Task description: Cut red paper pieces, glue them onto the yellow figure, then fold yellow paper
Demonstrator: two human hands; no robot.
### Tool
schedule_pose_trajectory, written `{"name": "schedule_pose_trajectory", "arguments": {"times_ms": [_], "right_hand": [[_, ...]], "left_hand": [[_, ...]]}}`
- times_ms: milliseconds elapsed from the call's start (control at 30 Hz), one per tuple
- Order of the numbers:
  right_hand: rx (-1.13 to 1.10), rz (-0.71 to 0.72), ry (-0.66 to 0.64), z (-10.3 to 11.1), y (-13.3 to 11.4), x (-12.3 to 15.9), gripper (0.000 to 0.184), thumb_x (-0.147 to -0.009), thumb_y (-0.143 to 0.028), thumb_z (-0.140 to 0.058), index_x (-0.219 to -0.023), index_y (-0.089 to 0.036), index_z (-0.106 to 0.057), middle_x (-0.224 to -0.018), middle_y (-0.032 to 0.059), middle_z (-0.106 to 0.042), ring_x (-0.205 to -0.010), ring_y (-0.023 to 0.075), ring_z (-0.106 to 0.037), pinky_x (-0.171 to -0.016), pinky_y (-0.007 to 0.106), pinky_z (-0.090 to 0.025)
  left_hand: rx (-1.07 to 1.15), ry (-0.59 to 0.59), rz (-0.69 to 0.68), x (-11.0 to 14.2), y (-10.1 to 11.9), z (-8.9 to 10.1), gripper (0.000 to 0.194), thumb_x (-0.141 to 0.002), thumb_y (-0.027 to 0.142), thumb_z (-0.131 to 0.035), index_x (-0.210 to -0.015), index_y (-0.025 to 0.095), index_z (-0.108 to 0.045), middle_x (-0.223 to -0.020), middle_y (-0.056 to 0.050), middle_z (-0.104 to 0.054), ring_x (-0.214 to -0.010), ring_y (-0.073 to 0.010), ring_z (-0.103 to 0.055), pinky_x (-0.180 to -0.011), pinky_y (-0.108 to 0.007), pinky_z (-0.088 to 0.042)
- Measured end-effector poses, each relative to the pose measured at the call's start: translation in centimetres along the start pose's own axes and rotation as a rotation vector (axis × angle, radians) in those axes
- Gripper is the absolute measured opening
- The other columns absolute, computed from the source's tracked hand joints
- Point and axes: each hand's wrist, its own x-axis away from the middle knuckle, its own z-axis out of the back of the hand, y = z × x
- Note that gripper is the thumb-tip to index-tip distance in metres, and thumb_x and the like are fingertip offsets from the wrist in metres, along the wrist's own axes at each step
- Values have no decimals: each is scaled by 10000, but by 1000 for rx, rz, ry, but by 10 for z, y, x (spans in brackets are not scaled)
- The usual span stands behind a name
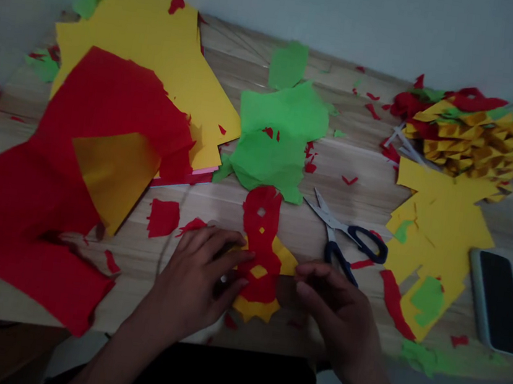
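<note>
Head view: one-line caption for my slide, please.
Left hand and right hand at a red-and-yellow cutout, with open scissors and a phone to its right.

Craft corner: scissors, paper scraps.

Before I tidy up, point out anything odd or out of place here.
The scissors lie spread open just beyond the right hand, a possible snag. Small red scraps are strewn across the green paper and tabletop like stray offcuts.
</note>
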Motion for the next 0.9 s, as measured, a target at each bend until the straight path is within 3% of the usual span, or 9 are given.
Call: {"name": "schedule_pose_trajectory", "arguments": {"times_ms": [100,200,300,467,567,700,800,900], "right_hand": [[-257,-268,-12,2,0,1,244,-740,-372,-809,-923,-229,-734,-828,27,-711,-708,148,-644,-610,248,-520],[-295,-262,-15,5,2,2,204,-739,-357,-815,-852,-223,-710,-766,2,-661,-672,120,-580,-586,223,-475],[-173,-111,-48,7,-1,2,205,-834,-360,-710,-723,-207,-631,-681,-10,-574,-618,117,-510,-529,226,-417],[213,379,-109,5,-9,0,232,-956,-264,-517,-733,-209,-549,-690,0,-541,-629,133,-525,-549,260,-415],[389,564,-124,3,-10,-3,312,-1015,-239,-417,-717,-212,-504,-641,-9,-493,-593,129,-484,-547,271,-389],[552,709,-125,1,-6,-8,271,-1010,-262,-480,-752,-219,-551,-657,11,-553,-643,162,-510,-575,298,-406],[572,739,-171,-5,-3,-11,62,-939,-239,-603,-891,-222,-568,-865,45,-680,-832,205,-586,-735,353,-487],[629,778,-190,-11,0,-12,117,-899,-261,-653,-974,-217,-576,-1041,60,-733,-939,238,-585,-836,412,-494]], "left_hand": [[5,-2,0,0,0,0,284,-874,273,-653,-1158,276,-660,-1226,-57,-631,-1135,-274,-539,-983,-495,-399],[10,-6,5,0,-1,0,289,-876,276,-653,-1165,284,-656,-1232,-54,-629,-1140,-275,-537,-970,-491,-403],[13,-4,6,0,-1,0,285,-876,282,-654,-1161,287,-655,-1230,-54,-632,-1136,-275,-536,-987,-501,-394],[10,1,1,1,-1,0,286,-875,261,-649,-1160,282,-644,-1238,-58,-625,-1141,-278,-529,-1015,-516,-380],[36,13,-25,2,-1,1,308,-880,248,-645,-1185,276,-616,-1237,-62,-616,-1132,-267,-534,-1018,-513,-376],[93,72,-52,2,-2,3,304,-882,192,-637,-1177,254,-600,-1195,-72,-606,-1100,-244,-545,-974,-461,-406],[90,88,-49,2,-2,3,258,-878,174,-638,-1125,248,-629,-1158,-65,-616,-1065,-239,-552,-954,-451,-407],[53,55,-28,1,-1,1,190,-886,212,-638,-1069,255,-664,-1182,-59,-627,-1083,-258,-539,-969,-478,-391]]}}
